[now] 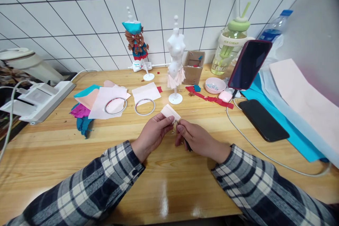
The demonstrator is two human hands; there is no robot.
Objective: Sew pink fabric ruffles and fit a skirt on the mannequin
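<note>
My left hand (155, 133) pinches a small pale pink fabric piece (171, 112) just above the wooden table (164, 183). My right hand (197, 138) is closed around a thin dark tool (187, 144) whose tip meets the fabric's lower edge; I cannot make out what the tool is. Behind the hands a white mini mannequin (176, 64) wearing a pink fringed skirt stands on a round base. A second mannequin (136, 44), dressed in teal, brown and red, stands farther back left.
Two rings (144, 107) lie on paper and fabric sheets (106, 100) at left. A small cardboard box (194, 67), pink bowl (215, 85), red scraps (212, 99), a propped phone (250, 64), a flat phone (263, 120) with cable, a green bottle (230, 47) and large sheets (299, 102) fill the right.
</note>
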